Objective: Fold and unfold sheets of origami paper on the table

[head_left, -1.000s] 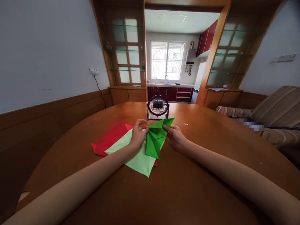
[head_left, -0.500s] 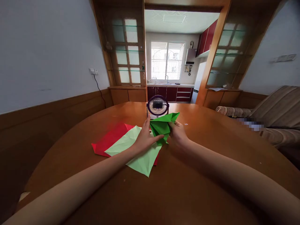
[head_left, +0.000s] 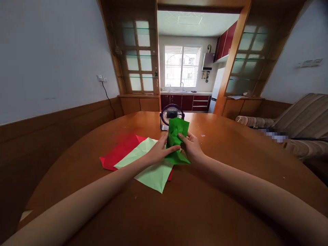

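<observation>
A creased sheet of bright green paper (head_left: 178, 126) is held up over the middle of the table, between both hands. My left hand (head_left: 160, 150) grips its left side, thumb across the front and fingers partly hidden behind. On the right edge, my right hand (head_left: 192, 146) pinches the sheet with its thumb on the front face. The paper's lower part flares out to a point at the right. Below and left of the hands lies a pale green creased sheet (head_left: 156, 177), partly covered by my left forearm. Under it is a red sheet (head_left: 123, 152) with a folded corner.
The round wooden table (head_left: 217, 205) spreads around the papers. A small dark purple fan (head_left: 165, 114) stands just behind the green paper, which partly hides it. To the right is a striped sofa (head_left: 304, 119). A cord hangs from a wall socket (head_left: 101, 78) at the left.
The green paper has turned from a wide folded shape pointing right to a more upright one with a flared bottom. My right thumb now presses on its front.
</observation>
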Motion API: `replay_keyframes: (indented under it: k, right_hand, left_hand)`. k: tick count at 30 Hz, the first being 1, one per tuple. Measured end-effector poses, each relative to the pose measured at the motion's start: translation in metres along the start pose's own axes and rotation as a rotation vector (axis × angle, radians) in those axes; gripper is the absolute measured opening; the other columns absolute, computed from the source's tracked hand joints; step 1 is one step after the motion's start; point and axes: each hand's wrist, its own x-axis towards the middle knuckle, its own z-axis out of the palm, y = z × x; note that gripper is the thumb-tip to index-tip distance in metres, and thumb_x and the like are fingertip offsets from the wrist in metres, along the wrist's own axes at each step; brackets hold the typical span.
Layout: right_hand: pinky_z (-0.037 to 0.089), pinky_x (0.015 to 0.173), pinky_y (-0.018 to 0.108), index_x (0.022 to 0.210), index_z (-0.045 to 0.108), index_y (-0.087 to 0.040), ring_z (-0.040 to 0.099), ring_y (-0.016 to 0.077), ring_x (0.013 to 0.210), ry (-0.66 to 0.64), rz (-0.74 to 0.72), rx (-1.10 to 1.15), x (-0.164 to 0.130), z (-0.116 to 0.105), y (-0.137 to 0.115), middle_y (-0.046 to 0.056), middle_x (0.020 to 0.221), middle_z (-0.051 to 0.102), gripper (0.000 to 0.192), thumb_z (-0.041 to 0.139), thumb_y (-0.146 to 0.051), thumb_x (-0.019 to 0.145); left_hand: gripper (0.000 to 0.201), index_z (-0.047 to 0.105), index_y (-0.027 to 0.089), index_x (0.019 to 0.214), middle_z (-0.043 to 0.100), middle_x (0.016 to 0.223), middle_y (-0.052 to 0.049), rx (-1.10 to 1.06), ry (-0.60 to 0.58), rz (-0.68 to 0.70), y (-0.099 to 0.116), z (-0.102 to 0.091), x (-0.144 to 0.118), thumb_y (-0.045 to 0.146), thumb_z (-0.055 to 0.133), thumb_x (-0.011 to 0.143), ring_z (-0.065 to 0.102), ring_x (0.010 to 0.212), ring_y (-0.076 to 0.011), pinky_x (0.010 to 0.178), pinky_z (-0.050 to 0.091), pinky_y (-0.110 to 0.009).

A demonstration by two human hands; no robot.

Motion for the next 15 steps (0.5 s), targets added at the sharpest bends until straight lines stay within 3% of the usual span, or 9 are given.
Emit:
replay_keyframes:
  k: [6,8,11,12,15]
  right_hand:
    - [0.055,0.072,0.035,0.088,0.063,-0.022,0.069,0.0219,0.080,-0.020,-0.006,-0.046,0.005,-0.005,-0.003,0.002,0.083,0.073,0.036,0.080,-0.040,0.063]
    - [0.054,0.073,0.035,0.087,0.064,-0.021,0.068,0.0214,0.080,0.031,-0.019,-0.066,0.010,-0.011,-0.005,0.002,0.085,0.073,0.031,0.079,-0.036,0.064]
    - [0.054,0.077,0.036,0.084,0.065,-0.021,0.068,0.0214,0.082,0.153,0.004,-0.095,0.021,-0.023,-0.004,0.003,0.087,0.074,0.025,0.078,-0.028,0.064]
    - [0.054,0.078,0.037,0.083,0.065,-0.020,0.067,0.0211,0.081,0.176,0.013,-0.099,0.024,-0.027,-0.003,0.004,0.086,0.074,0.023,0.078,-0.025,0.064]
    - [0.054,0.078,0.037,0.080,0.064,-0.020,0.067,0.0203,0.077,0.213,0.030,-0.100,0.032,-0.035,0.003,0.003,0.084,0.073,0.022,0.076,-0.022,0.063]
  left_hand:
    - [0.034,0.068,0.016,0.100,0.072,0.102,-0.009,-0.487,0.017,-0.314,0.007,-0.009,0.005,0.034,0.076,0.073,0.067,0.095,-0.0255,0.081,0.052,-0.035]
    - [0.028,0.069,0.015,0.096,0.072,0.100,-0.009,-0.630,0.121,-0.362,0.002,-0.016,0.010,0.032,0.074,0.075,0.068,0.094,-0.0245,0.080,0.054,-0.034]
    - [0.012,0.069,0.014,0.087,0.073,0.097,-0.008,-0.702,0.460,-0.379,-0.009,-0.032,0.020,0.016,0.073,0.075,0.068,0.094,-0.0205,0.083,0.055,-0.031]
    - [0.009,0.069,0.013,0.083,0.073,0.094,-0.009,-0.717,0.522,-0.416,-0.012,-0.038,0.022,0.011,0.073,0.075,0.069,0.091,-0.0200,0.083,0.056,-0.031]
    - [0.007,0.067,0.010,0.078,0.073,0.084,-0.010,-0.728,0.547,-0.458,-0.019,-0.048,0.026,0.003,0.068,0.076,0.070,0.082,-0.0191,0.082,0.057,-0.031]
